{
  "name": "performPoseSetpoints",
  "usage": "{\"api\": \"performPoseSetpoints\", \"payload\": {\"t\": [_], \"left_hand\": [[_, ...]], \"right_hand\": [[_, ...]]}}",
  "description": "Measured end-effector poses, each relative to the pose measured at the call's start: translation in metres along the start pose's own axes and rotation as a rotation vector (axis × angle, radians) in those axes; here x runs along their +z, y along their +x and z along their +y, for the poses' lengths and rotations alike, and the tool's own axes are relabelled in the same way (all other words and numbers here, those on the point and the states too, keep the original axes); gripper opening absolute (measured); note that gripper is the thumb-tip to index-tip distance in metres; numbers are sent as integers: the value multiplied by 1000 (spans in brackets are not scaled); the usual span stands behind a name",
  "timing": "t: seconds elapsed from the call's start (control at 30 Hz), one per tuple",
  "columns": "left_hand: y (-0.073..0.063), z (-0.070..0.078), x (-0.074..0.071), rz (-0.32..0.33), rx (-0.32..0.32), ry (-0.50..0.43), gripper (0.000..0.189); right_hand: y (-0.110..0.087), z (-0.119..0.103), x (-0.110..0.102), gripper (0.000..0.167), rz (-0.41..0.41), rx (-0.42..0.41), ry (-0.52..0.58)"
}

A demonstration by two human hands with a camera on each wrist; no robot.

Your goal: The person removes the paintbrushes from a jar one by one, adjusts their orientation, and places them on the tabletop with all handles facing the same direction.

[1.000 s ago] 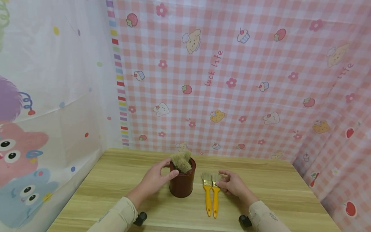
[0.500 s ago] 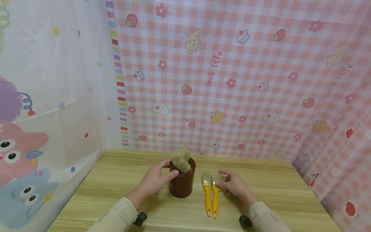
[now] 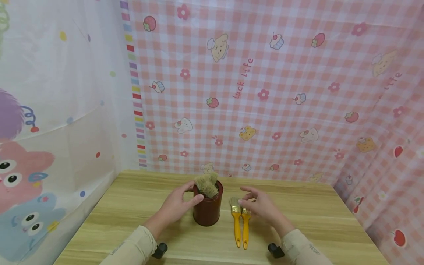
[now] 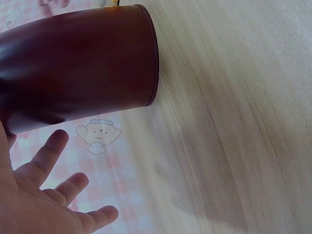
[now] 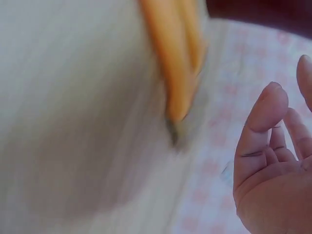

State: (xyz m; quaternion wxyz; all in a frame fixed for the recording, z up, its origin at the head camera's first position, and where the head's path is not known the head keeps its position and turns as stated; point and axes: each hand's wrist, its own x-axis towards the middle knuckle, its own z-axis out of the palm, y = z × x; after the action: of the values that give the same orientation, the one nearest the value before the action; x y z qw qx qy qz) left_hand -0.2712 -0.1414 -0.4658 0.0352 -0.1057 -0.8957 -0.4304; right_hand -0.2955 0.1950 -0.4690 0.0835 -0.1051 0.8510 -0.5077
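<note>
A dark reddish-brown cylindrical cup [image 3: 207, 214] stands upright on the table, with pale bristle heads [image 3: 208, 185] sticking out of its top. My left hand [image 3: 176, 205] holds the cup near its rim between thumb and forefinger; its other fingers stay spread in the left wrist view. Right of the cup, two paintbrushes [image 3: 236, 226] with yellow handles and metal ferrules lie side by side, bristles pointing away. Over the bristle end of the right-hand paintbrush [image 3: 245, 230] hovers my right hand [image 3: 263, 207], fingers loosely bent and holding nothing; it partly hides those bristles.
The wood-grain table [image 3: 304, 213] reaches back to a pink checked curtain [image 3: 281, 110]. A white printed curtain [image 3: 82, 129] hangs at the left. Black wrist-worn devices [image 3: 276, 250] sit under both wrists.
My right hand has lifted off the right-hand paintbrush and shifted slightly left, towards the cup. My left hand, the cup and both paintbrushes keep their places.
</note>
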Motion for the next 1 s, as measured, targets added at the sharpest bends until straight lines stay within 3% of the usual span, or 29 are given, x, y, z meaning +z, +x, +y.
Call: {"api": "performPoseSetpoints", "payload": {"t": [0.17,0.33,0.6,1.0], "left_hand": [[0,0,0,-4,2,-8,80],[-1,1,-1,-1,7,-13,78],[0,-1,-1,-5,22,-20,75],[-1,0,-1,-26,-2,-22,81]], "right_hand": [[-1,-22,16,58,-4,-63,25],[-4,-44,32,48,40,-153,-23],[-5,-60,59,35,132,-210,-4],[-3,-73,91,46,261,-258,-48]]}}
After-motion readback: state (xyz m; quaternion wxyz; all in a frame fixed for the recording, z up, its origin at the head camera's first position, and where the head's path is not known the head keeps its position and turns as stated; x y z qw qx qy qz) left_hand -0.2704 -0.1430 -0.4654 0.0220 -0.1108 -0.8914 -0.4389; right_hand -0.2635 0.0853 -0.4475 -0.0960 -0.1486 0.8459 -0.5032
